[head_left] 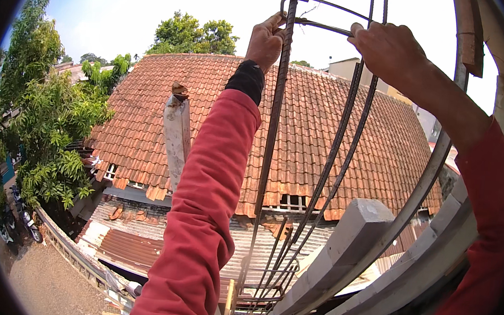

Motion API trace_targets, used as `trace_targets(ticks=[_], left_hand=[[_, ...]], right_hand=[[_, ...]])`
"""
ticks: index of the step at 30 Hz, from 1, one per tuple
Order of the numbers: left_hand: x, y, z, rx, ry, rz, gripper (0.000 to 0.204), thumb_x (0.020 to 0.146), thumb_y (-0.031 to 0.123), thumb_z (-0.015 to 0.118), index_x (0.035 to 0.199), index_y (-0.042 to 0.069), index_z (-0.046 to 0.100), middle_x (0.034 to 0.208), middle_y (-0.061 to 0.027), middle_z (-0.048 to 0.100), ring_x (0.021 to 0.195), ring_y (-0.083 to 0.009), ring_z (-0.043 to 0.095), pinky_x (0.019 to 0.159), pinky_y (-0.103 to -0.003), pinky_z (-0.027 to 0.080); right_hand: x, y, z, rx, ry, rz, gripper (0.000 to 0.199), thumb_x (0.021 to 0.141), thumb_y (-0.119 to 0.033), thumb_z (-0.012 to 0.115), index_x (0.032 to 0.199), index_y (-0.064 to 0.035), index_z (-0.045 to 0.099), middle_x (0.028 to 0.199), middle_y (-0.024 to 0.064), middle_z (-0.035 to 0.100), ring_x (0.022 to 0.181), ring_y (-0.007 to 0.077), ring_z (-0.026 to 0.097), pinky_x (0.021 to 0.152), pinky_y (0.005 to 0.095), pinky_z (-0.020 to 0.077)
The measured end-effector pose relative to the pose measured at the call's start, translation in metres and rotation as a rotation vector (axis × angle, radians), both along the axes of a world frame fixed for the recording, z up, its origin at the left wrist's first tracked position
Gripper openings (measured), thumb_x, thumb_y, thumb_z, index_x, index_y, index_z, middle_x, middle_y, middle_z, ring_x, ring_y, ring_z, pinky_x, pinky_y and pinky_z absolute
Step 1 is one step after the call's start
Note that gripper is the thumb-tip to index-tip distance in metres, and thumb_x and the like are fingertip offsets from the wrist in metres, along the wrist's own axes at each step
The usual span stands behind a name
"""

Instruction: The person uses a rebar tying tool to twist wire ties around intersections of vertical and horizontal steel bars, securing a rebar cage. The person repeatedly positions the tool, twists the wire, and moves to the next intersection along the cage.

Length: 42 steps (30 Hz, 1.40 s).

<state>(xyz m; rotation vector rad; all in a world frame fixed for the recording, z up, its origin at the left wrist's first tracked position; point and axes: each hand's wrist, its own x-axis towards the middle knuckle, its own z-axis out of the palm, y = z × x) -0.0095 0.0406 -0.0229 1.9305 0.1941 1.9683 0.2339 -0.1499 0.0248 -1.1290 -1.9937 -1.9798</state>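
Both my hands are raised to a cage of vertical ribbed rebars, high in the view. My left hand (267, 42) is closed at the left corner of a thin steel stirrup (326, 27), beside the left rebar (278, 94). On the other side my right hand (390, 49) pinches the same stirrup near its right end, against the right rebars (347, 115). A second stirrup (334, 7) sits just above. Some of the right fingers are hidden behind the hand. Lower stirrups (281, 274) circle the bars near the bottom.
A light block column (354, 226) and a curved-looking block wall (396, 296) stand at the right. A weathered post (176, 133) rises left of my arm. Beyond lie a tiled roof (218, 130), corrugated sheets (130, 249), trees (52, 110) and ground far below (52, 278).
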Motion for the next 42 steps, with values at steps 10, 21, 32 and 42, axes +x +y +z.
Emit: trace_targets(ticks=[10,21,32,42], left_hand=[[-0.006,-0.005,-0.002,0.130,-0.001,0.003,0.060,0.097,-0.002,0.066,0.153,-0.011,0.045,0.135,-0.0192,0.066,0.095,-0.0208,0.073,0.069,-0.030,0.062],[-0.008,-0.014,-0.004,0.071,-0.065,0.005,0.050,0.096,-0.005,0.060,0.145,-0.008,0.056,0.115,-0.0161,0.071,0.092,-0.0189,0.066,0.076,-0.032,0.054],[0.020,0.004,0.001,-0.012,-0.077,0.172,0.059,0.092,-0.003,0.066,0.147,-0.002,0.045,0.128,-0.0175,0.067,0.082,-0.0163,0.068,0.067,-0.031,0.057],[0.019,0.032,0.017,-0.039,-0.042,-0.079,0.045,0.084,-0.010,0.048,0.127,-0.005,0.059,0.111,-0.0144,0.068,0.103,-0.0219,0.065,0.091,-0.034,0.051]], right_hand=[[0.006,0.010,-0.007,-0.550,0.706,0.252,0.068,0.088,-0.028,0.083,0.137,0.0018,0.047,0.078,0.0091,0.063,0.051,0.0164,0.065,0.047,0.0306,0.0558],[0.001,-0.013,0.030,-1.257,0.991,0.300,0.049,0.105,-0.043,0.066,0.118,0.0034,0.054,0.059,0.0022,0.061,0.037,0.0103,0.057,0.037,0.0222,0.0494],[0.002,-0.014,-0.003,0.442,-0.221,-0.074,0.054,0.096,-0.008,0.069,0.149,-0.0055,0.055,0.100,0.0110,0.067,0.085,0.0223,0.070,0.078,0.0382,0.0594],[-0.028,-0.041,0.015,-0.123,0.059,-0.046,0.017,0.106,-0.014,0.060,0.114,0.0007,0.061,0.069,0.0037,0.063,0.049,0.0116,0.062,0.046,0.0272,0.0522]])
